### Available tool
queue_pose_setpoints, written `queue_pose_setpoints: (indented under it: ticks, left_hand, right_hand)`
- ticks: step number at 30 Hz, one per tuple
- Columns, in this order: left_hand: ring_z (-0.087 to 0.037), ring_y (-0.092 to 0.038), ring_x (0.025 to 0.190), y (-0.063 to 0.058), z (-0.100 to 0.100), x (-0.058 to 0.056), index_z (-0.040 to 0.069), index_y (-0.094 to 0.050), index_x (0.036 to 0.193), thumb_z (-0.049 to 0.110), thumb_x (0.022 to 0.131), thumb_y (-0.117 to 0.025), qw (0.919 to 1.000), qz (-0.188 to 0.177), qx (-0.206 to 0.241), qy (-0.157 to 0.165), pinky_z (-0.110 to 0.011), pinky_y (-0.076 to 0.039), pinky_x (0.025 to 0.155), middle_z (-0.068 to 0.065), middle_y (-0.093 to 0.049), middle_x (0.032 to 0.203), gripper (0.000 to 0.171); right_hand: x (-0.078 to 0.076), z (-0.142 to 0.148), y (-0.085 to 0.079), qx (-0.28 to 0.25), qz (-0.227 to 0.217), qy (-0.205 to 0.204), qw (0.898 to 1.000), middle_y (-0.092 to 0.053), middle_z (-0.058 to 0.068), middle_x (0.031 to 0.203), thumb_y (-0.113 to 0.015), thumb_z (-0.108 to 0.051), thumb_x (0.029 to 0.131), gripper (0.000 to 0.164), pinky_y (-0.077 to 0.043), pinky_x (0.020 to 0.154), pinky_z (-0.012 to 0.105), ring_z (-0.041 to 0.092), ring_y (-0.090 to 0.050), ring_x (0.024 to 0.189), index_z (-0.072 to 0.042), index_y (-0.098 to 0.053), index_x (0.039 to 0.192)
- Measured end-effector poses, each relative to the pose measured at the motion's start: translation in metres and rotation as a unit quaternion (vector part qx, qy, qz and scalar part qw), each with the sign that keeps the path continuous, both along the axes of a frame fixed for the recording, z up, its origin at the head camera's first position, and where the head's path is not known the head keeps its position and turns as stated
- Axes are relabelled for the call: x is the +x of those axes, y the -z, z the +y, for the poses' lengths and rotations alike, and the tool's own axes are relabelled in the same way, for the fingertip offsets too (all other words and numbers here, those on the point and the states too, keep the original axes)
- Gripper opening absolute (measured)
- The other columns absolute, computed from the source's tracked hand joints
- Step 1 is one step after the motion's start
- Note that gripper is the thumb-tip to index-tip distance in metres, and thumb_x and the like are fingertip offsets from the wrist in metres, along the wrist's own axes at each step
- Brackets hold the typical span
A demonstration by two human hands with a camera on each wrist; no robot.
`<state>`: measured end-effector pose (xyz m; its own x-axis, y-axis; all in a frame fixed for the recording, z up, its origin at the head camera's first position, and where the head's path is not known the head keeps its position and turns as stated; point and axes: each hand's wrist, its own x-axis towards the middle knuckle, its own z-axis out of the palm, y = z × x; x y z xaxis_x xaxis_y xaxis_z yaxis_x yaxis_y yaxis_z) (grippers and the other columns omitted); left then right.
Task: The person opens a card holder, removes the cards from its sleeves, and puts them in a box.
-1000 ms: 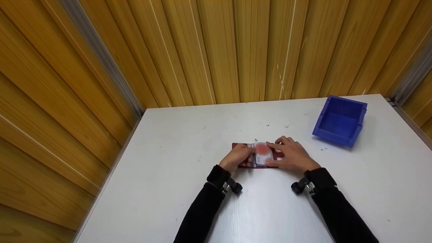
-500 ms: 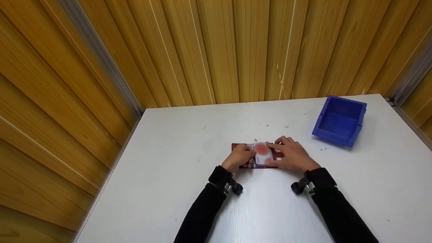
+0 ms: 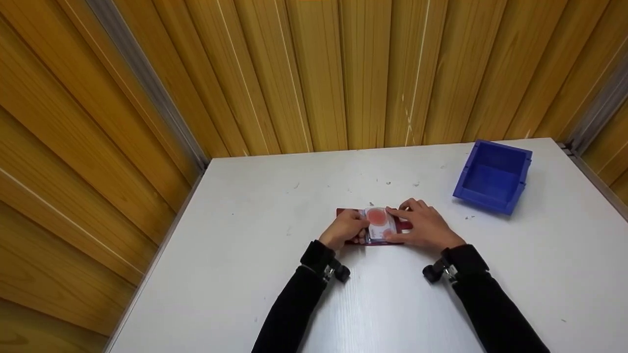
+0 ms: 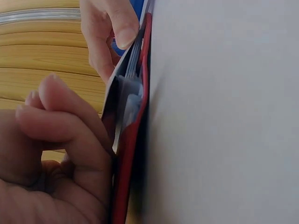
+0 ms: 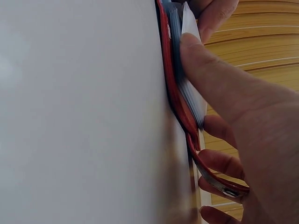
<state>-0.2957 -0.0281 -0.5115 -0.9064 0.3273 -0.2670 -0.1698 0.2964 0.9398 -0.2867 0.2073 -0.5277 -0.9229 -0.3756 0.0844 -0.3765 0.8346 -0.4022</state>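
A red card holder (image 3: pixel 340 212) lies open on the table, its leaf of clear plastic sleeves (image 4: pixel 131 100) rising from the red cover. Over the sleeves sits a white card (image 3: pixel 379 230) with a pink-red circle. My left hand (image 3: pixel 344 228) has curled fingers at the card's left side and pinches the sleeve edge of the holder; the exact grip is partly hidden. From the right, my right hand (image 3: pixel 428 225) holds the card between thumb and index finger at its near and far edges. Its other fingers spread beside the holder's strap (image 5: pixel 217 182), which has a metal snap.
A blue plastic bin (image 3: pixel 493 181) stands at the back right of the white table (image 3: pixel 235 274). Wood-patterned panels (image 3: pixel 319 73) rise behind the table and along its left side. Both wrists wear black bands with small cameras.
The card has shifted slightly to the left. My left hand has moved a little left with it, while the right hand stays nearly still. The bin has not moved.
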Motion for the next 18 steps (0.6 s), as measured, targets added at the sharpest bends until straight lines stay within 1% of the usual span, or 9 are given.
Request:
queue_pose_setpoints:
  ticks: [6,11,18]
  left_hand:
    - [-0.006,-0.048,0.046,-0.0013,-0.0035,0.0,0.008,-0.054,0.069,0.005,0.101,-0.057,1.0,-0.001,-0.001,0.009,-0.018,-0.038,0.044,0.003,-0.046,0.053,0.033]
    - [-0.007,-0.048,0.046,0.0,-0.0054,-0.0004,0.006,-0.056,0.07,0.005,0.101,-0.057,1.0,0.001,0.002,0.007,-0.019,-0.039,0.043,0.003,-0.047,0.054,0.031]
    - [-0.007,-0.049,0.047,0.0014,-0.0088,-0.002,0.007,-0.059,0.074,0.005,0.102,-0.058,1.0,0.0,-0.003,-0.001,-0.018,-0.04,0.046,0.003,-0.047,0.055,0.028]
  right_hand:
    - [-0.0003,-0.0004,0.0005,-0.002,0.003,0.002,1.0,-0.053,0.011,0.128,-0.073,-0.072,0.082,0.086,-0.04,0.1,0.054,0.031,-0.047,0.118,-0.021,-0.057,0.15]
    - [0.0012,-0.0005,0.0002,-0.001,0.008,0.003,1.0,-0.054,0.01,0.129,-0.073,-0.071,0.082,0.085,-0.041,0.098,0.053,0.03,-0.048,0.117,-0.021,-0.058,0.149]
    - [0.0038,0.0004,-0.0026,-0.002,0.009,0.001,1.0,-0.054,0.01,0.126,-0.075,-0.069,0.082,0.083,-0.041,0.098,0.055,0.031,-0.048,0.116,-0.019,-0.06,0.147]
